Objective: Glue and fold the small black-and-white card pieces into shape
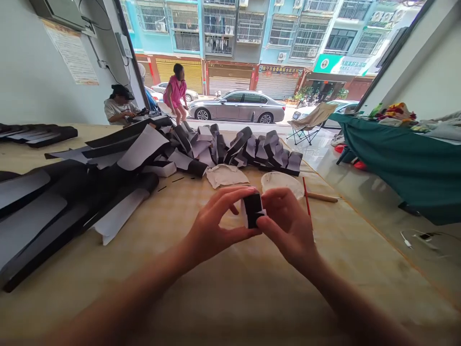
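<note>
Above bench [216,288], near centre: box [253,209], small, black with white edges, held up off the surface between both hands, probably for access from either side.
Left hand [216,221]: grasping box; index along top edge, thumb under bottom edge, likely to brace it upright and leave the black face uncovered.
Right hand [290,226]: grasping box at its right side; thumb on lower right corner beside a white-edged flap, seemingly to keep that corner pinned; other fingers curled behind, partly hidden, exact contact cannot be told.
Pile [248,144]: black-and-white folded pieces, heaped along far side of bench, perhaps for elbow room up front.
Strips [144,146]: long, black and white, overlapping loosely at left, perhaps laid out sideways because of length.
White pieces [226,176]: two, between pile and hands; material unclear.
Red stick [307,197]: lying just beside right hand, probably for easy reach.
Handle [322,197]: wooden, pointing right, close to red stick; far end of tool unclear.
</note>
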Available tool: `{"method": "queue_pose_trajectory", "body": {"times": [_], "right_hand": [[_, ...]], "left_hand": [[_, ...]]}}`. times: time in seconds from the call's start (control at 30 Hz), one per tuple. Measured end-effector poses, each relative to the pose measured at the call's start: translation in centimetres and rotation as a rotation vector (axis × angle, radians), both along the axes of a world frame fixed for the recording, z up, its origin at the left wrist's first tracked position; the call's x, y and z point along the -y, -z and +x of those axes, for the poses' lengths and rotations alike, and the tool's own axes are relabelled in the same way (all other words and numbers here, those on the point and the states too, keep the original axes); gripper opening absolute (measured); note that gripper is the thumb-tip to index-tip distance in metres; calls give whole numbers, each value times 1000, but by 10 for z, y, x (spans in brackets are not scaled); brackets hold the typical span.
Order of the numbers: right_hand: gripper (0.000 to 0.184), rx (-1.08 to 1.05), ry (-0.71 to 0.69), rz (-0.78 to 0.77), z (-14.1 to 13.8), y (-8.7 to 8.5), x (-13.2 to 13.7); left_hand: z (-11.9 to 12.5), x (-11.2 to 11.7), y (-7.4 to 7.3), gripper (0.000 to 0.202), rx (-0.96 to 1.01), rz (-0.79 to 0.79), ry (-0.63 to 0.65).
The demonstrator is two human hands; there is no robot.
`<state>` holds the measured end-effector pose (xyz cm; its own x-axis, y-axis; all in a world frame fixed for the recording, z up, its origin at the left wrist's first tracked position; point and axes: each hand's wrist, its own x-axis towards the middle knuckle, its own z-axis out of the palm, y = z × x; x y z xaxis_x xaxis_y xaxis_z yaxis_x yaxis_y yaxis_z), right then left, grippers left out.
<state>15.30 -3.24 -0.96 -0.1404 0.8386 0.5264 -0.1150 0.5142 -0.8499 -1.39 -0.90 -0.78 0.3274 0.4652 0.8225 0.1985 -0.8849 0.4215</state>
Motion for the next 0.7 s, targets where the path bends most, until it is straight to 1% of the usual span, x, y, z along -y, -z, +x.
{"method": "queue_pose_trajectory", "body": {"times": [0.07,0.17,0.43,0.7], "right_hand": [[16,31,0,-32,0,-3,0],[6,130,-23,-35,2,-6,-1],[13,215,52,-82,4,-10,1],[14,213,24,-124,3,-12,0]], "left_hand": [[0,1,-1,61,-13,70,-11],[0,0,0,61,-33,77,6],[0,-3,2,57,-60,53,1],[1,-3,2,55,-71,87,-4]]}}
